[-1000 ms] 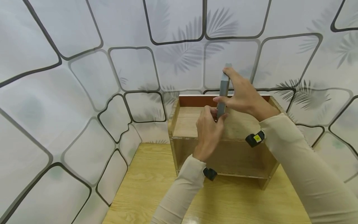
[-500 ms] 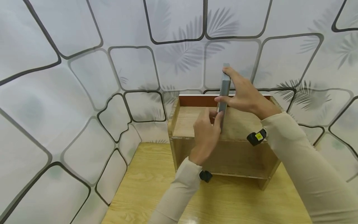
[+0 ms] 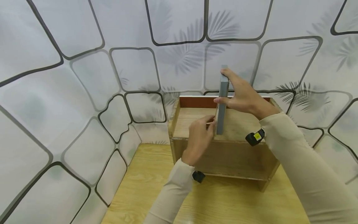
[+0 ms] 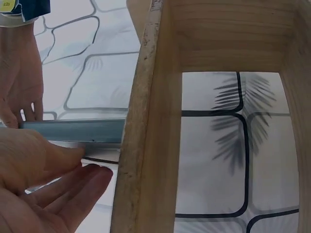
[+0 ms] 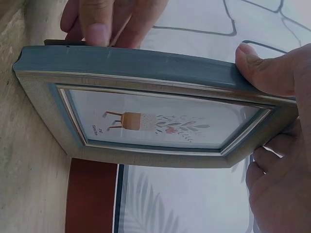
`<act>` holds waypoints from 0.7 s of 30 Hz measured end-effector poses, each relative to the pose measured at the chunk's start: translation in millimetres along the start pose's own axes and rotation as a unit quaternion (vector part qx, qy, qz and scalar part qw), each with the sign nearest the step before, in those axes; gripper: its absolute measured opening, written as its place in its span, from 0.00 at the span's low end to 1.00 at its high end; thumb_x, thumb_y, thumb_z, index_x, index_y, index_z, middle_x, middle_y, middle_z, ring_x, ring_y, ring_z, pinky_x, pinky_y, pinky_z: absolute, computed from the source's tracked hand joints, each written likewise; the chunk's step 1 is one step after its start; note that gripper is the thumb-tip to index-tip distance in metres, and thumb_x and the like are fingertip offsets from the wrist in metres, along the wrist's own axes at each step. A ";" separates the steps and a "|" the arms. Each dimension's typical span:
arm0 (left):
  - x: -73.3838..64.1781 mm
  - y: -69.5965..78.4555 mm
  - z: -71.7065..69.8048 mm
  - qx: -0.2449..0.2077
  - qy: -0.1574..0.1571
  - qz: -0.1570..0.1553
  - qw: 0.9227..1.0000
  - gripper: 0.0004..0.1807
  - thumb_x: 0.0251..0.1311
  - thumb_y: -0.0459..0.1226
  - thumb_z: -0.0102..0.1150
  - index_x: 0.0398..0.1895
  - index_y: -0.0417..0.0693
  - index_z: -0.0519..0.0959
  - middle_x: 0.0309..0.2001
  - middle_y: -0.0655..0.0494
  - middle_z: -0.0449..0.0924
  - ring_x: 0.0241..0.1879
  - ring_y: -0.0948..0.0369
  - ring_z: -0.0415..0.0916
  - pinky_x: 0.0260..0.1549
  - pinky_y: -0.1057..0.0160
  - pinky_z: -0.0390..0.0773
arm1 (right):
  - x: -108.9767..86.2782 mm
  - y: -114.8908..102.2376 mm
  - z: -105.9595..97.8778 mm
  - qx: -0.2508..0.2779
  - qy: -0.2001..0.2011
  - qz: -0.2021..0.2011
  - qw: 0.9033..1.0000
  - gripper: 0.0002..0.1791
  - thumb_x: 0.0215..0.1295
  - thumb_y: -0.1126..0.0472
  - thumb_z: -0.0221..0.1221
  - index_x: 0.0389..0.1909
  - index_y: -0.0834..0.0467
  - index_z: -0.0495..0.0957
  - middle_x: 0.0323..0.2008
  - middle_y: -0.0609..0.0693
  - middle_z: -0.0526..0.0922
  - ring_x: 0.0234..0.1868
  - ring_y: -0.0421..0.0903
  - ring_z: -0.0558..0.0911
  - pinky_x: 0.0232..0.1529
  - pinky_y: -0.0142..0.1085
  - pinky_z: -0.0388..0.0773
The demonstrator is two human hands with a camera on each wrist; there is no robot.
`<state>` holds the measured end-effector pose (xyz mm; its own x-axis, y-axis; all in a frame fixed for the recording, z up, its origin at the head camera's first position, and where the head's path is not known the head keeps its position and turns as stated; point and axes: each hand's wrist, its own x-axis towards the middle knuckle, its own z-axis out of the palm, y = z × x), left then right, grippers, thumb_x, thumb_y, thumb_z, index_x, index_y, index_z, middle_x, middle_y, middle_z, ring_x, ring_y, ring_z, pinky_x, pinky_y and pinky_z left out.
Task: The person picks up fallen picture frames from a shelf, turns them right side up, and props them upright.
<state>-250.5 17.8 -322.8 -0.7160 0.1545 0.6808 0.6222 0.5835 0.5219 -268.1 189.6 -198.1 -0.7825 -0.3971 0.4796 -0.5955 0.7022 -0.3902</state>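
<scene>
A grey-blue picture frame [image 3: 222, 109] stands upright, edge towards me, on the upper board of a wooden shelf unit [image 3: 243, 127]. My right hand [image 3: 244, 96] grips its upper part, thumb on the near edge and fingers over the top. In the right wrist view the frame's front [image 5: 146, 160] surrounds a print of a plant in a legged pot. My left hand [image 3: 199, 135] is at the lower left behind the frame, thumb and bent fingers pinching what looks like its thin brown back stand [image 3: 216, 116]. Most of that stand is hidden by the fingers.
The shelf unit has a lower compartment [image 3: 237, 160] and a reddish-brown back strip [image 3: 197, 101]. It stands on a yellow wood-grain table [image 3: 151, 177] against a patterned wall covering [image 3: 134, 68], which also closes off the left side.
My left hand has moved left and down, off the frame's near edge to behind it, uncovering the lower edge. The right hand keeps its grip, and the frame has come down slightly onto the board.
</scene>
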 end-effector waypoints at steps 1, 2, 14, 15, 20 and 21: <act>0.2 -0.4 0.1 0.005 0.000 0.001 1.000 0.10 0.65 0.33 0.66 0.48 0.40 0.87 0.43 0.52 0.89 0.40 0.61 0.87 0.43 0.62 0.83 | 0.5 -0.5 0.1 -0.001 -0.001 0.002 1.000 0.53 0.62 0.56 0.71 0.80 0.61 0.48 0.79 0.61 0.49 0.79 0.60 0.50 0.75 0.55 0.51; 0.3 -0.7 0.1 0.011 0.001 0.004 1.000 0.10 0.64 0.32 0.66 0.47 0.39 0.87 0.42 0.51 0.89 0.40 0.60 0.87 0.43 0.61 0.83 | 1.0 -1.1 0.0 -0.002 -0.002 0.004 1.000 0.53 0.62 0.56 0.71 0.80 0.61 0.48 0.79 0.60 0.49 0.79 0.60 0.50 0.75 0.55 0.51; 3.9 -17.2 -12.5 0.110 0.029 0.008 0.993 0.06 0.65 0.29 0.63 0.41 0.40 0.88 0.35 0.50 0.89 0.34 0.55 0.87 0.35 0.57 0.84 | 13.5 -6.8 4.9 -0.014 -0.023 -0.010 1.000 0.52 0.64 0.55 0.70 0.79 0.64 0.48 0.79 0.64 0.49 0.79 0.60 0.48 0.76 0.54 0.47; 4.3 -19.0 -13.7 0.116 0.032 0.007 0.993 0.06 0.65 0.29 0.64 0.41 0.41 0.88 0.35 0.50 0.89 0.33 0.55 0.87 0.34 0.56 0.84 | 15.3 -7.3 6.0 -0.016 -0.024 -0.016 0.999 0.52 0.64 0.56 0.70 0.79 0.65 0.48 0.78 0.65 0.50 0.79 0.61 0.48 0.76 0.54 0.47; 5.5 -26.7 -18.2 0.138 0.042 0.003 0.989 0.07 0.62 0.27 0.64 0.39 0.41 0.88 0.33 0.50 0.88 0.30 0.53 0.86 0.32 0.55 0.83 | 22.4 -10.2 11.1 -0.013 -0.034 -0.025 0.999 0.51 0.64 0.55 0.69 0.78 0.66 0.49 0.78 0.65 0.50 0.79 0.61 0.48 0.76 0.54 0.47; 5.9 -27.6 -18.9 0.140 0.044 0.002 0.989 0.07 0.61 0.26 0.64 0.39 0.41 0.88 0.32 0.50 0.88 0.30 0.53 0.86 0.32 0.55 0.83 | 23.2 -10.6 11.9 -0.012 -0.037 -0.024 0.999 0.51 0.64 0.55 0.68 0.79 0.65 0.48 0.78 0.65 0.50 0.79 0.61 0.48 0.76 0.54 0.47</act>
<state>-265.9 -12.5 -323.6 -0.6757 0.0957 0.7310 0.5049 0.7826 0.3642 -282.1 165.9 -192.1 -0.7654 -0.4720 0.4375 -0.6284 0.6948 -0.3498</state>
